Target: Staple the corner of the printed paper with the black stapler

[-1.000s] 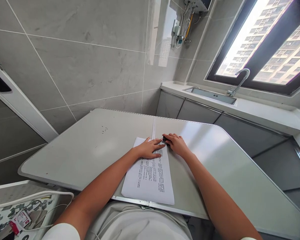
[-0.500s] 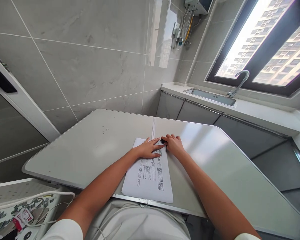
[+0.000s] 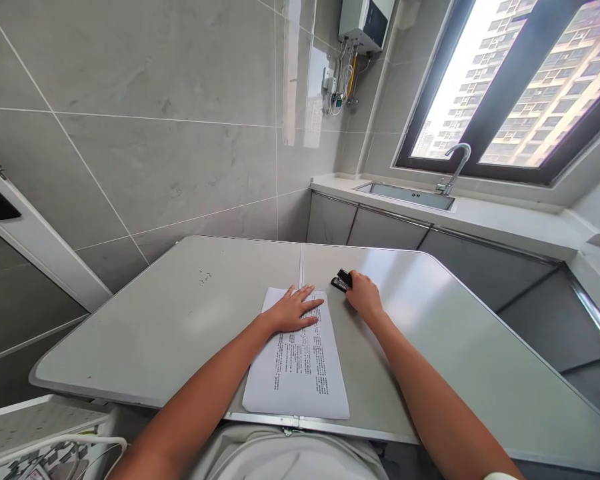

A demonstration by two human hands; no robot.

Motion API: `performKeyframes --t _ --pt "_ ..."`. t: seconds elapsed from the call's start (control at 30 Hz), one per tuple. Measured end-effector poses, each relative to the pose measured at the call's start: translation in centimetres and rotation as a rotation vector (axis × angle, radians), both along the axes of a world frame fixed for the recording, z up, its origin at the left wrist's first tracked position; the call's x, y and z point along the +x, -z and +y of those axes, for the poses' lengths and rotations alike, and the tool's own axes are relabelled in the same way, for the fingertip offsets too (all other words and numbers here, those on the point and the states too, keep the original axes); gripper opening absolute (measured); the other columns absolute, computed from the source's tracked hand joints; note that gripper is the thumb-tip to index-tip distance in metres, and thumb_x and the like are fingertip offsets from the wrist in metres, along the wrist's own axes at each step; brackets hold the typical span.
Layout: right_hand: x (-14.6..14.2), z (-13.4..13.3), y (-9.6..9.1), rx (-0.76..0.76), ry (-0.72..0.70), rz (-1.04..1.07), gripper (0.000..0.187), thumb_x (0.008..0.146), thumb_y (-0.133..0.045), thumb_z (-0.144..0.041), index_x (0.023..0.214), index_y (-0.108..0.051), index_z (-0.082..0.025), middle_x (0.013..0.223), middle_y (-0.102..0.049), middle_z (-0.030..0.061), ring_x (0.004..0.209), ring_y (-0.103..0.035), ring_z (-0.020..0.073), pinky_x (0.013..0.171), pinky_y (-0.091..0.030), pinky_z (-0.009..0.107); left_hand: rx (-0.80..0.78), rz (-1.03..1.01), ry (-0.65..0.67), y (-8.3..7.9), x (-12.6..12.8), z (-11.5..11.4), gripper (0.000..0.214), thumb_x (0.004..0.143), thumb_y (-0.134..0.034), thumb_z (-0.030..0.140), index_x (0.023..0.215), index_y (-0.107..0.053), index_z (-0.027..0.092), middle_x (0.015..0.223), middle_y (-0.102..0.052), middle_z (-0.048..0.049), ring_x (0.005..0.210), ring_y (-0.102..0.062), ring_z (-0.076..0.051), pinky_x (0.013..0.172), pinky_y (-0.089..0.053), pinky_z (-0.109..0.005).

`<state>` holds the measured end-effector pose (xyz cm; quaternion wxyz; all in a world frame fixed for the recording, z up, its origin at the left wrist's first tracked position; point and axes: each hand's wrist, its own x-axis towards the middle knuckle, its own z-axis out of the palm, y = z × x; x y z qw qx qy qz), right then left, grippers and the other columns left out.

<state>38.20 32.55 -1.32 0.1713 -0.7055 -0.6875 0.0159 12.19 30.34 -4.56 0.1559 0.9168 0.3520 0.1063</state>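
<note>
Printed paper [image 3: 300,380] lies on the folding table near its front edge, with its lines of text running lengthwise. My left hand [image 3: 294,311] rests flat on the upper part of the paper, fingers spread. Just off the paper's upper right corner, my right hand [image 3: 365,293] grips a small black stapler [image 3: 341,280]. The stapler's jaws point left and stand apart, with nothing seen between them. Whether the paper is one sheet or a stack, I cannot tell.
Several tiny dark bits, perhaps staples [image 3: 205,276], are scattered on the table [image 3: 145,333] to the left. A white cart with cables [image 3: 55,440] stands at lower left. Beyond the table are a counter with a sink [image 3: 410,195], a tiled wall and a window.
My right hand has drawn the stapler off the paper's top right corner, to the right. My left hand still presses the paper. The camera view has shifted slightly.
</note>
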Motion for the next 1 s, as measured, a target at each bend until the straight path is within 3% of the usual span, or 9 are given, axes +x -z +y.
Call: performKeyframes --t 0.07,0.17,0.23,0.3,0.37,0.43,0.6,0.77,1.0 --pt "-0.6 -0.3 -0.4 0.123 -0.008 0.086 0.018 0.087 -0.054 -0.010 0.102 -0.057 -0.020 0.105 -0.069 0.0107 0.102 -0.061 0.0279 0.077 -0.038 0.033 -0.005 -0.071 -0.033 -0.4 -0.1 0.2 0.058 0.103 -0.042 0.062 0.155 -0.047 0.035 0.172 -0.024 -0.0062 0.158 -0.023 -0.031 0.127 -0.010 -0.060" --pt "-2.8 -1.6 -1.2 0.247 -0.127 0.273 0.013 0.089 -0.055 -0.020 0.102 -0.055 -0.022 0.103 -0.070 0.0077 0.094 -0.061 0.0249 0.076 -0.041 0.032 0.019 -0.339 -0.162 -1.2 -1.2 1.1 0.040 0.105 -0.045 0.049 0.134 -0.067 0.031 0.157 -0.049 -0.0076 0.144 -0.044 -0.029 0.125 -0.022 -0.054" --pt "-5.1 -3.1 -1.6 0.187 -0.262 0.384 0.013 0.087 -0.058 -0.026 0.099 -0.055 -0.023 0.095 -0.069 0.0046 0.085 -0.061 0.0219 0.073 -0.042 0.030 -0.017 -0.635 -0.299 -1.5 -2.6 2.1 0.031 0.100 -0.055 0.044 0.109 -0.077 0.025 0.131 -0.065 -0.0101 0.123 -0.058 -0.028 0.113 -0.040 -0.045" --pt "-7.7 -4.7 -1.5 0.062 -0.415 0.443 0.015 0.082 -0.061 -0.027 0.094 -0.054 -0.023 0.087 -0.068 0.0016 0.079 -0.059 0.0195 0.069 -0.043 0.028 -0.162 -1.017 -0.464 -1.6 -4.5 3.3 0.028 0.094 -0.063 0.044 0.087 -0.076 0.020 0.103 -0.070 -0.0105 0.100 -0.064 -0.025 0.088 -0.051 -0.035" --pt "-10.0 -6.2 -1.1 -0.065 -0.530 0.437 0.017 0.076 -0.064 -0.026 0.089 -0.052 -0.023 0.083 -0.066 -0.0009 0.074 -0.057 0.0172 0.064 -0.040 0.026 -0.374 -1.408 -0.595 -1.5 -6.5 4.3 0.025 0.087 -0.069 0.042 0.082 -0.073 0.018 0.091 -0.069 -0.0082 0.078 -0.061 -0.018 0.066 -0.046 -0.027" --pt "-11.6 -7.1 -0.7 -0.182 -0.578 0.369 0.019 0.072 -0.064 -0.022 0.086 -0.050 -0.023 0.080 -0.064 -0.0020 0.069 -0.054 0.0153 0.059 -0.035 0.024 -0.525 -1.693 -0.649 -1.2 -8.2 5.0 0.018 0.078 -0.077 0.033 0.079 -0.070 0.017 0.082 -0.066 -0.0048 0.067 -0.057 -0.013 0.058 -0.040 -0.024" --pt "-11.0 -6.5 -0.6 -0.319 -0.573 0.261 0.015 0.072 -0.063 -0.020 0.083 -0.053 -0.021 0.079 -0.067 -0.0006 0.068 -0.055 0.0149 0.056 -0.032 0.025 -0.595 -1.834 -0.652 -1.2 -9.7 5.5 0.017 0.080 -0.071 0.034 0.080 -0.067 0.017 0.076 -0.062 -0.0012 0.062 -0.054 -0.011 0.057 -0.039 -0.024" --pt "-5.7 -4.0 -1.8 -0.445 -0.485 0.175 0.020 0.069 -0.070 -0.026 0.086 -0.061 -0.020 0.088 -0.071 0.0050 0.076 -0.065 0.0197 0.057 -0.040 0.027 -0.704 -1.810 -0.533 -1.7 -9.1 4.8 0.019 0.082 -0.073 0.035 0.085 -0.069 0.016 0.082 -0.064 -0.0031 0.066 -0.056 -0.012 0.059 -0.042 -0.025" --pt "0.2 -3.0 -3.7 -0.768 -0.372 0.096 0.036 0.069 -0.079 -0.050 0.085 -0.062 -0.022 0.070 -0.067 0.0010 0.054 -0.061 0.0187 0.050 -0.043 0.030 -0.767 -1.743 -0.469 -2.0 -8.8 4.3 0.021 0.084 -0.072 0.037 0.084 -0.069 0.016 0.085 -0.064 -0.0048 0.068 -0.056 -0.013 0.060 -0.043 -0.026"
